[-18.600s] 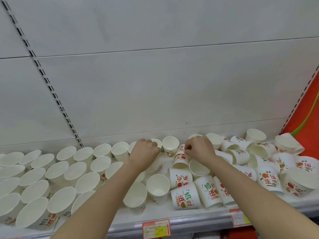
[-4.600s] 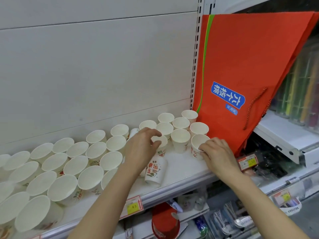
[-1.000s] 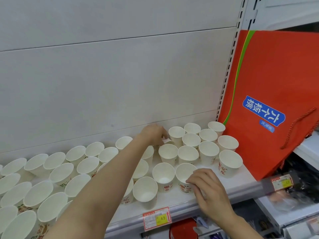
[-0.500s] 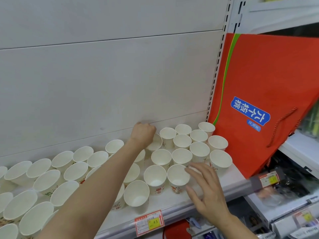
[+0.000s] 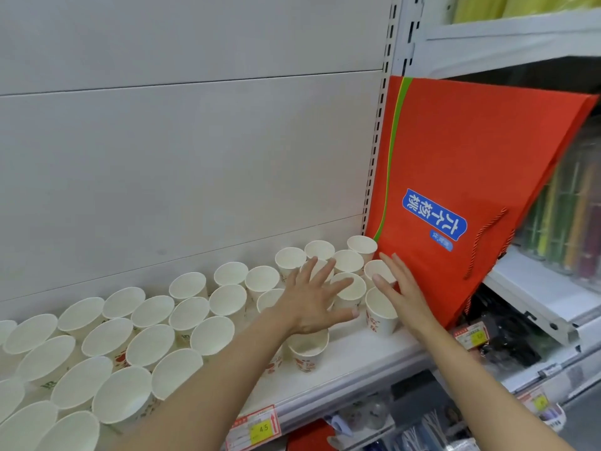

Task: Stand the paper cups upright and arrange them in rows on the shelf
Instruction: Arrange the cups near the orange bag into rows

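A pale, flat back panel (image 5: 195, 157) with thin horizontal seams rises behind the white shelf (image 5: 357, 359). At the right end a stiff, glossy red bag (image 5: 455, 151) leans slantwise, bearing a blue label and a twisted cord handle. The cups (image 5: 149, 346) cover the shelf from its left end to the bag: white, tapered paper rounds standing upright with open mouths up, red and green print on their sides, packed in loose rows, the rightmost just beside the bag. A yellow price tag (image 5: 260, 428) sits on the shelf's front lip. The left hand (image 5: 312, 301) is spread flat, fingers straight and fanned above the cup mouths, gripping nothing. The right hand (image 5: 400, 294) is likewise flat, fingers straight and together, lying along the cups beside the bag; whether it touches them cannot be told.
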A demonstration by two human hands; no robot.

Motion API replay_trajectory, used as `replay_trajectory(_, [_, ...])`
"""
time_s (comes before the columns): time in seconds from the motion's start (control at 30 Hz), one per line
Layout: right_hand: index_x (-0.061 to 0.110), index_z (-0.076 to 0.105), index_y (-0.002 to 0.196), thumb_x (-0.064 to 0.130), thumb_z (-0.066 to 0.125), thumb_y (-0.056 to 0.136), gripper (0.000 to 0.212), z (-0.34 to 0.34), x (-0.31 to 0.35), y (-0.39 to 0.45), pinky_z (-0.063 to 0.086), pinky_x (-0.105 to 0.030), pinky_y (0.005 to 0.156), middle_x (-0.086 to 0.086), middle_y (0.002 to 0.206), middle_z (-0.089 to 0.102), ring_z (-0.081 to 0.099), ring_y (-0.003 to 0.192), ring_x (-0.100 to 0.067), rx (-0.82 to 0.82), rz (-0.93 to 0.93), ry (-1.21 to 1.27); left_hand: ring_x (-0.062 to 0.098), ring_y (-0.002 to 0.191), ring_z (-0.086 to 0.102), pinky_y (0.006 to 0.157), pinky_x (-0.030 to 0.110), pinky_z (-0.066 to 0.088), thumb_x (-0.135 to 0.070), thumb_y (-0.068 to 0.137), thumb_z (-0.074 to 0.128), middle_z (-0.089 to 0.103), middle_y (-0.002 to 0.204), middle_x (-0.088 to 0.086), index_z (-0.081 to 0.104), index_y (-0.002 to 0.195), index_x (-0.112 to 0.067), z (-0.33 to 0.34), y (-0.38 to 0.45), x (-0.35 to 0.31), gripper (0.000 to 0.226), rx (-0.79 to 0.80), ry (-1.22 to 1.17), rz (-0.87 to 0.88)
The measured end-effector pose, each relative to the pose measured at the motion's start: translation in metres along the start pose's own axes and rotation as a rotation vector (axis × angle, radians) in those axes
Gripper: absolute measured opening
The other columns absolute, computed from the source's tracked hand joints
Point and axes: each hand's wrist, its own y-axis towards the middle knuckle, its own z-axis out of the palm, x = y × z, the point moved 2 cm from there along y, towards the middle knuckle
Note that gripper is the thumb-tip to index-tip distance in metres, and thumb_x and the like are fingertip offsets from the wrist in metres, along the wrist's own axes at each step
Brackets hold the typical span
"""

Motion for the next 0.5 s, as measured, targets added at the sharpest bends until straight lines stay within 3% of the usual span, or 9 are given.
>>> replay_trajectory(0.17, [0.046,0.037,0.138,0.060,0.058,0.081,0.063,0.009,0.004,0.004,0.023,-0.028,0.109,0.017,0.152,0.026,0.022,0.138,0.002,0.119,0.014,0.157,0.027,0.150,-0.006,0.116,0.059,0.001,-0.086,0.080,0.016,0.001,0.164,-0.006,0.015,0.149,-0.049,0.010,-0.005,0.004,0.078,0.096,0.031,-0.087])
replay_trajectory(0.27, [0.039,0.036,0.141,0.048,0.058,0.087,0.059,0.023,0.010,-0.002,0.022,-0.024,0.111,0.023,0.148,0.030,0.024,0.135,0.009,0.153,-0.054,0.182,0.023,0.150,-0.003,0.118,0.054,0.000,-0.088,0.078,0.012,0.003,0.164,-0.006,0.015,0.150,-0.048,0.013,-0.017,0.013,0.082,0.100,0.006,-0.129])
replay_trajectory(0.5, [0.034,0.034,0.143,0.051,0.060,0.086,0.065,0.054,0.011,-0.010,0.016,-0.027,0.114,0.015,0.154,0.021,0.015,0.140,0.002,0.184,-0.025,0.120,0.018,0.150,0.001,0.121,0.046,0.002,-0.085,0.080,0.012,0.008,0.163,-0.008,0.021,0.149,-0.046,0.009,-0.049,0.022,0.080,0.038,-0.032,-0.197])
